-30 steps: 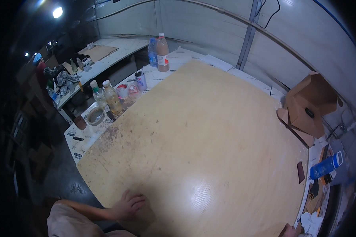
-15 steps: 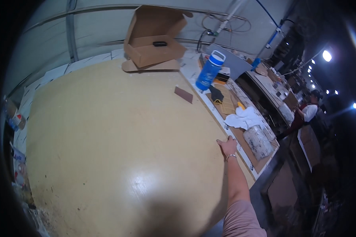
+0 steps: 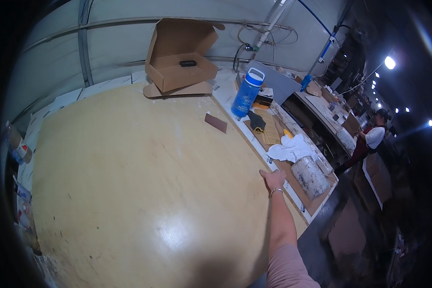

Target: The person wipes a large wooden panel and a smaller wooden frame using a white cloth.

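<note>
My right hand, with a bracelet at the wrist, lies on the right edge of a wide pale yellow board. Its thumb points out to the left over the board, and the other fingers reach toward the white strip beside it; nothing shows in its grasp. A small brown rectangular piece, resembling sandpaper, lies farther up on the board. Right of the hand sits a white, dark-speckled bundle, and above that a crumpled white cloth. My left hand is out of view.
An open cardboard box holding a small black object stands at the far edge. A blue bottle and a dark glove are at right. Plastic bottles line the left. A person stands far right.
The view has shifted a little, so the box, bottle and board's far end appear slightly lower and farther left. My right hand stays on the board's right edge.
</note>
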Tool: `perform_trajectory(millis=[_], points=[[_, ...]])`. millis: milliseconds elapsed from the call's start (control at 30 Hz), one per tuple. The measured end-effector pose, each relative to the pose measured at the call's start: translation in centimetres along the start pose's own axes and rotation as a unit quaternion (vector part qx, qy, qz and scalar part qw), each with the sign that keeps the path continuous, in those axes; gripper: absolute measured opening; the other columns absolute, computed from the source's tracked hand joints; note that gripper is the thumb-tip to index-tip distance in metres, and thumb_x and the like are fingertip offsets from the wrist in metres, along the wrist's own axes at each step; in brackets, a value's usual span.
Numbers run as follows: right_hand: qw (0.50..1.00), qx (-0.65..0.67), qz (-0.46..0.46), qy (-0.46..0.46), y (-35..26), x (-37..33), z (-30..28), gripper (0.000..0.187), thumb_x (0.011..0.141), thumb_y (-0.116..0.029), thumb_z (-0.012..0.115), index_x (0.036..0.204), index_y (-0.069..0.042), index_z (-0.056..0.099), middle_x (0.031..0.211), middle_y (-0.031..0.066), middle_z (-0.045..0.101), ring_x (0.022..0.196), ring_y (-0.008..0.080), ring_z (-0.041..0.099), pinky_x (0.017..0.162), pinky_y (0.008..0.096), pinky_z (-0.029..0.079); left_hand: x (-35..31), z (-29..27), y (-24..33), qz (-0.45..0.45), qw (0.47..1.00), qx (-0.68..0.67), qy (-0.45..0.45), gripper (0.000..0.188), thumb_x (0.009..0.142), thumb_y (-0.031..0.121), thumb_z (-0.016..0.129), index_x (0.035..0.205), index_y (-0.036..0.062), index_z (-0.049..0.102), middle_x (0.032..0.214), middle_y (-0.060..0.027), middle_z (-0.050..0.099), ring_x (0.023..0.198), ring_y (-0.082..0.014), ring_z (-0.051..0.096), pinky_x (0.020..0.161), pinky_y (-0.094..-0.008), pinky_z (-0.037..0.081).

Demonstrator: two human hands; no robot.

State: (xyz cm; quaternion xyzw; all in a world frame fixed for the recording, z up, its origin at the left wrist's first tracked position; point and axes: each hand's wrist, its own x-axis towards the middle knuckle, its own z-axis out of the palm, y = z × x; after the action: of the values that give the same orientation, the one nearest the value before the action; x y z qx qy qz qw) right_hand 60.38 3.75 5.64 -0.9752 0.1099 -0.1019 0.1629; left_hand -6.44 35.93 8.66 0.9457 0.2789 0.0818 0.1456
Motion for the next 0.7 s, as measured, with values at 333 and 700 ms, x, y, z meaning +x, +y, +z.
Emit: perform_trajectory(millis=[333,700], points=[[0.996,-0.008,-0.093,0.002,0.6,-1.1,-0.8,0.068,0.065,-0.053,0.071,0.092,0.009,0.060,0.104,0.0229,0.051,0.106,0.0361,0.045,0.091,0.0434,0.038,0.2,-1.0,2.5,-0.001,0.998,0.055,0.017,0.040,0.081,0.004,0.049,0.120,-0.0068,0.048,0.126,-0.0242,0.046,0.117,-0.0404,0.041,0.102,-0.0495,0.029],[0.993,0.007,-0.076,0.088,3.3,-0.9,1.9,0.062,0.073,-0.051,0.064,0.097,0.006,0.062,0.105,0.0171,0.048,0.106,0.0330,0.043,0.089,0.0455,0.036,5.1,0.2,6.5,-0.078,0.988,0.087,-0.101,0.024,0.081,0.007,0.047,0.100,-0.0022,0.059,0.101,-0.0216,0.059,0.093,-0.0388,0.053,0.085,-0.0464,0.041]])
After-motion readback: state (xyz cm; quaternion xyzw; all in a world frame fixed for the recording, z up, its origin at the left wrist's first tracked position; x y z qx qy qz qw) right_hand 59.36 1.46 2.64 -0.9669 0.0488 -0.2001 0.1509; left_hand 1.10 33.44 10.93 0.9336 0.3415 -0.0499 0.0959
